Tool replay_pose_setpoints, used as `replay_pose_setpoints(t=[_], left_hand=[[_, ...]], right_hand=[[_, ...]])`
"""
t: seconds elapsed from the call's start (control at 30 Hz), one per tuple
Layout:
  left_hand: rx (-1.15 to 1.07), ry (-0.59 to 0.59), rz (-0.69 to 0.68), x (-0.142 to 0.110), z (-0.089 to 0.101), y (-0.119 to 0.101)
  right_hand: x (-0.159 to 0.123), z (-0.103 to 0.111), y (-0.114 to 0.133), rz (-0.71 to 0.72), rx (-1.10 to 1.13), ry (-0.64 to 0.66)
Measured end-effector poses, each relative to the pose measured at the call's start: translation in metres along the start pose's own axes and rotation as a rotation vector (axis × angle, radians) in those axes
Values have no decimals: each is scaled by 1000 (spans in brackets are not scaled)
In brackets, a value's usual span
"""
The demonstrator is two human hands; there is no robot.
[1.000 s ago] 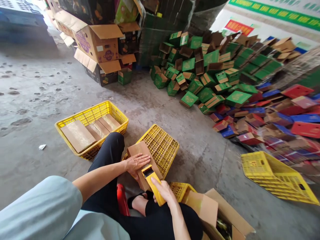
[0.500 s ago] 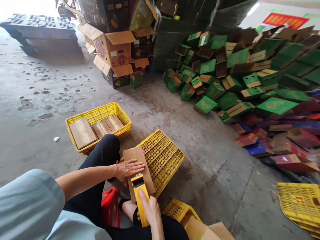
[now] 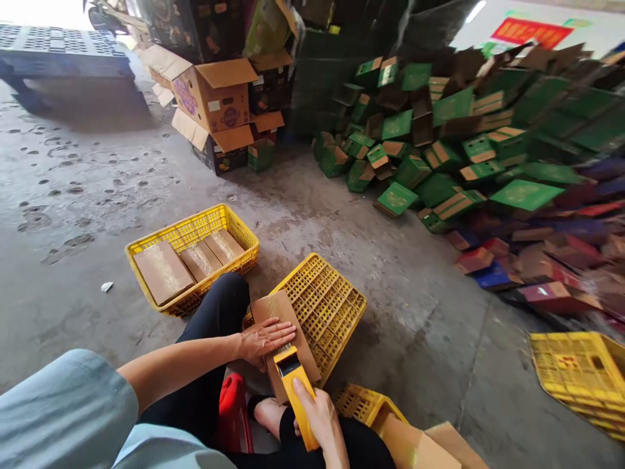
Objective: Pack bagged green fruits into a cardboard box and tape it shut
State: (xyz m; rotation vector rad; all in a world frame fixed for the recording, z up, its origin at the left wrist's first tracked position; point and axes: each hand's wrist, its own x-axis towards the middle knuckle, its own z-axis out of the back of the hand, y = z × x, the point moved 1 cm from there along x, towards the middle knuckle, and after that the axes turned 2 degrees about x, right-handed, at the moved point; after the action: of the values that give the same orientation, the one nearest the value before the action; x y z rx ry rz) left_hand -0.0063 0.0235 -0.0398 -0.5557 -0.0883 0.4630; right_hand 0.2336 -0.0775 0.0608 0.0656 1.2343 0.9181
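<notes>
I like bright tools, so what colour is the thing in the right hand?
The tool is yellow with a black part near its front; the head view shows it.

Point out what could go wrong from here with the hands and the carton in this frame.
The left hand lies flat on the carton, its fingers right by the head of the yellow tape dispenser in the right hand; a slip could nick them or catch them under tape.

The carton appears to overhang the edge of the upturned yellow crate, so firm pressure on the overhanging part might tip or shift it.
</notes>
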Motion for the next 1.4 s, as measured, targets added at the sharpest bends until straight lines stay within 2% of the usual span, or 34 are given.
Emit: replay_pose_setpoints(t=[0.2, 0.37, 0.53, 0.67, 0.83, 0.97, 1.1, 1.4], left_hand=[[-32, 3, -71, -8, 3, -2], [-79, 22, -171, -17, 2, -5], [-75, -28, -108, -10, -7, -6], [-120, -54, -90, -5, -7, -3], [-157, -5, -28, -5, -1, -2], [-158, -8, 2, -9, 6, -7], [-125, 45, 11, -10, 11, -9], [-135, 47, 23, -7, 8, -6]], right_hand=[[-13, -3, 7, -29, 112, -33], [-19, -6, 10, -40, 104, -53], [-23, -3, 18, -25, 67, -47], [-23, 1, 20, -56, 67, 13], [-21, 3, 10, -35, 162, 89], [-24, 1, 6, -31, 133, 56], [-28, -1, 7, -15, 130, 52], [-40, 1, -3, -39, 133, 60]])
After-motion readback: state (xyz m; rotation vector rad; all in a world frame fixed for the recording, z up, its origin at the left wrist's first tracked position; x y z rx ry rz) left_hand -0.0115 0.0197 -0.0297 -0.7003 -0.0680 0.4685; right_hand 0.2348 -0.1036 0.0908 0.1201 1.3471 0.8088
